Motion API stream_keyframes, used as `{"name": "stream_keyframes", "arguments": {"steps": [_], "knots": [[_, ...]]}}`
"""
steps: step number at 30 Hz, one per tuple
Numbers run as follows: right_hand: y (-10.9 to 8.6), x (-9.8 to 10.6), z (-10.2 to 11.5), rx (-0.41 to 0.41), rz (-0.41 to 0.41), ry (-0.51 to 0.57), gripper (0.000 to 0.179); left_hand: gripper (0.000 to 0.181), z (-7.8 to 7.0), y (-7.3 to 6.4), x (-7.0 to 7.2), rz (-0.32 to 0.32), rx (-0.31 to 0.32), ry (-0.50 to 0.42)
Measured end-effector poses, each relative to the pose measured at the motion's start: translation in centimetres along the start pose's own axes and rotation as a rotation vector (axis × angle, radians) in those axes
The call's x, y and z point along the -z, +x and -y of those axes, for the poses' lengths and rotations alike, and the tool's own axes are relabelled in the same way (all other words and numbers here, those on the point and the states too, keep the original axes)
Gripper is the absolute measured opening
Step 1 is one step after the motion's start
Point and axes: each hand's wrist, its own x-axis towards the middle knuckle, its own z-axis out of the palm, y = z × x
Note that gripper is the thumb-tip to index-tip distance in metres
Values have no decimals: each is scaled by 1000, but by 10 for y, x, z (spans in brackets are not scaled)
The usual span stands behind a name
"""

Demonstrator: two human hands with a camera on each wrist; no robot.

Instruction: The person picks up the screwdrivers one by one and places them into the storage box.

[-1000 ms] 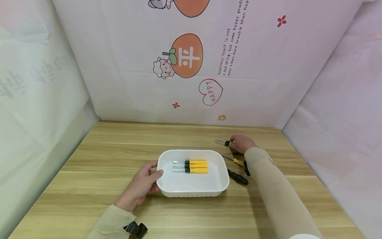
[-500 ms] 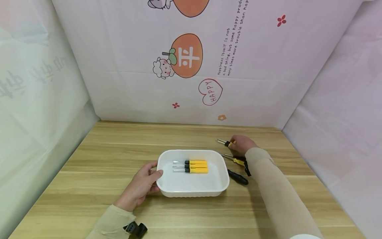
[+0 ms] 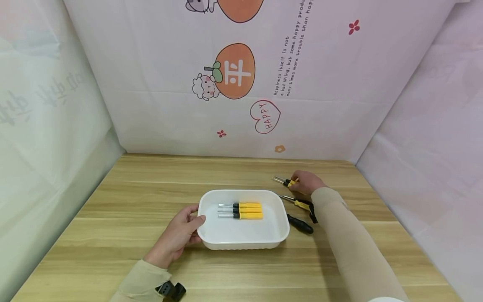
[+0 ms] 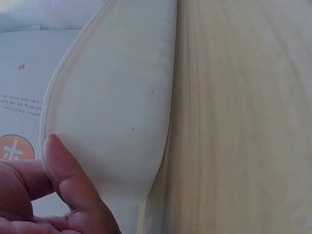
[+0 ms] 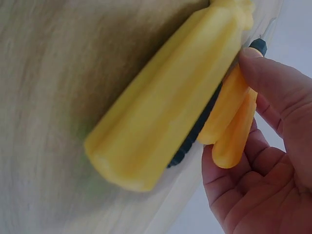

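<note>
My left hand (image 3: 180, 233) grips the left end of a white plastic tray (image 3: 241, 233), thumb over the rim. Inside the tray lie 3 yellow-and-black screwdrivers (image 3: 250, 210), side by side. Right of the tray's far corner, my right hand (image 3: 308, 183) pinches two small screwdrivers (image 5: 229, 119) by their yellow handles, shafts toward the left. Close by that hand on the table rests a larger yellow screwdriver (image 5: 165, 105). A black-handled screwdriver (image 5: 192, 134) lies against it, mostly hidden behind it in the right wrist view.
Another black handle (image 3: 300, 224) lies on the wooden table (image 3: 234, 274) beside the tray's right end. Printed white sheeting (image 3: 170, 121) rises behind the table and on both sides. A black strap device (image 3: 171, 290) sits at the left wrist.
The small screwdrivers have tilted slightly in my right hand. The black-handled screwdriver under that hand has shifted nearer, against the larger yellow one. My left hand and the tray stay in place.
</note>
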Motion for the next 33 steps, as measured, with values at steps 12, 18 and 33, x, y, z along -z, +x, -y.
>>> {"name": "stream_keyframes", "arguments": {"steps": [12, 18, 33], "knots": [[-4, 3, -7, 38, -21, 66, 42, 53, -1, -1, 0, 1, 1, -4], [-7, 5, -6, 12, -23, 74, 38, 53, 0, -1, 0, 2, 2, -6], [-10, 5, -19, 50, -27, 74, 36, 51, -1, -1, -2, -4, 4, -3]]}}
